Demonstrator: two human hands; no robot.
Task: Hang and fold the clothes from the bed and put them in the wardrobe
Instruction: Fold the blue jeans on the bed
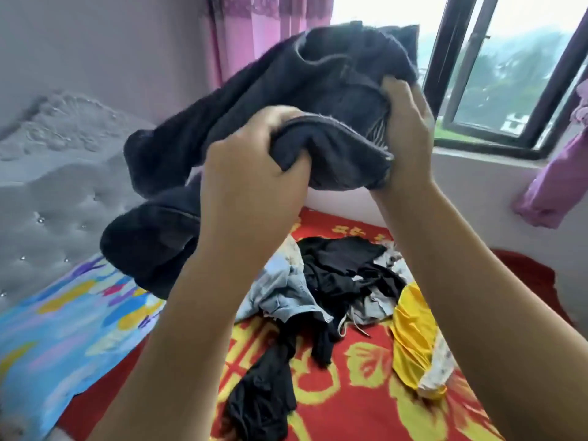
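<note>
Clothes in a loose heap [337, 281] lie on the red bedspread with yellow patterns [350, 393], nearest the person: a black stretchy garment [264, 386] trailing toward the foot, a shiny yellow top [410, 332] on the right, a pale blue denim piece [280, 291] and more black fabric in the middle. To the left a bright blue sheet with yellow and purple shapes [54, 338] covers part of the bed.

Above the heap, both bare arms reach up. The left hand [245, 173] is clenched round a fold of a dark navy denim garment [254, 106], fingers buried in the cloth. The right hand [407, 128] grips the same garment at its upper edge, thumb and fingers curled over the seam. The denim is held in the air, its lower part sagging down to the left, close above the blue sheet.

Beyond it stand a grey tufted headboard [57, 160], pink curtains [254, 30] and a dark-framed open window [496, 90] showing trees outside.
</note>
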